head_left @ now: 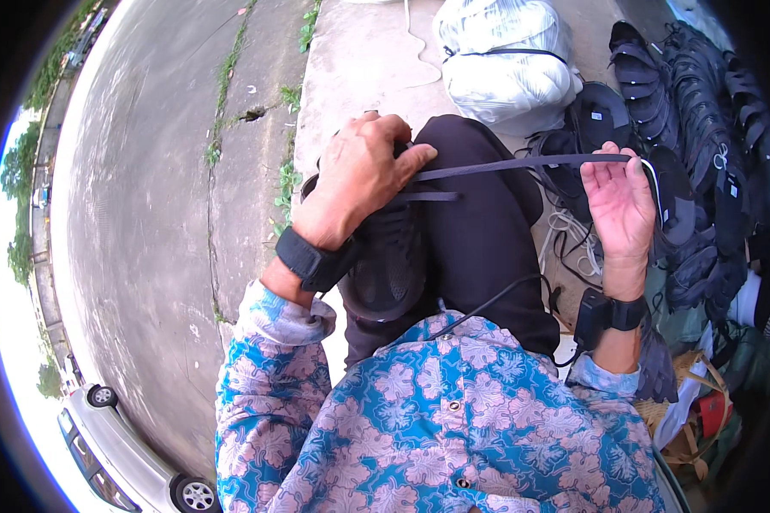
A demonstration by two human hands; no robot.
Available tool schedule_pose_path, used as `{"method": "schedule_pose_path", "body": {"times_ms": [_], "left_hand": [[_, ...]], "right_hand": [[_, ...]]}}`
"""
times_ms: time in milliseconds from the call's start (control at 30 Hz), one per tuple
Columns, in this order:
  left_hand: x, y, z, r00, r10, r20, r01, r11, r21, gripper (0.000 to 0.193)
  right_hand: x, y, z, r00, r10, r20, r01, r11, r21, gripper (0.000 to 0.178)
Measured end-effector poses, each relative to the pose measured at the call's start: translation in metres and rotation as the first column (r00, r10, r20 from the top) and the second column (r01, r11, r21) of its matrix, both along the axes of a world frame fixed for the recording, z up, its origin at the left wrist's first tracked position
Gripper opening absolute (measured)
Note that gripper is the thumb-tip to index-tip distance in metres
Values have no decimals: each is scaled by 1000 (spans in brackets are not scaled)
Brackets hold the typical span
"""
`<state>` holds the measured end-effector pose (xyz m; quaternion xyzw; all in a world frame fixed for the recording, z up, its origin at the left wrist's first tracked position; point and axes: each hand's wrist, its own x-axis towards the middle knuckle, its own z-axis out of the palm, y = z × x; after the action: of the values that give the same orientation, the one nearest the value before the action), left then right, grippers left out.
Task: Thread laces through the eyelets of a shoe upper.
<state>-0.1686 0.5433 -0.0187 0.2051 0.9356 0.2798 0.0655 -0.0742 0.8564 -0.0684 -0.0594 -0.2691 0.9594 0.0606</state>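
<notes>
A black shoe [387,265] rests on my lap, its toe toward me and laces across its front. My left hand [361,171] is wrapped over the ankle end of the shoe, the thumb pointing right beside the laces. From there a flat dark grey shoelace [522,162] stretches taut to the right. My right hand [620,205], palm up, grips the far end of that lace with its fingers. A second, shorter lace end [432,197] lies loose across my dark trousers. The opening of the shoe is mostly hidden under my left hand.
A white plastic-wrapped bundle [509,73] tied with a dark strap stands ahead. Rows of stacked black shoes [701,111] fill the right side. Tangled pale laces [569,235] lie beside my knee. A woven basket [684,410] is at lower right. A car [133,453] is parked at lower left.
</notes>
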Motion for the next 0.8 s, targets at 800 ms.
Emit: {"method": "schedule_pose_path", "body": {"times_ms": [800], "left_hand": [[-19, 22, -14, 999, -24, -33, 12, 944, -329, 25]], "right_hand": [[-2, -10, 6, 983, 173, -62, -178, 979, -101, 13]]}}
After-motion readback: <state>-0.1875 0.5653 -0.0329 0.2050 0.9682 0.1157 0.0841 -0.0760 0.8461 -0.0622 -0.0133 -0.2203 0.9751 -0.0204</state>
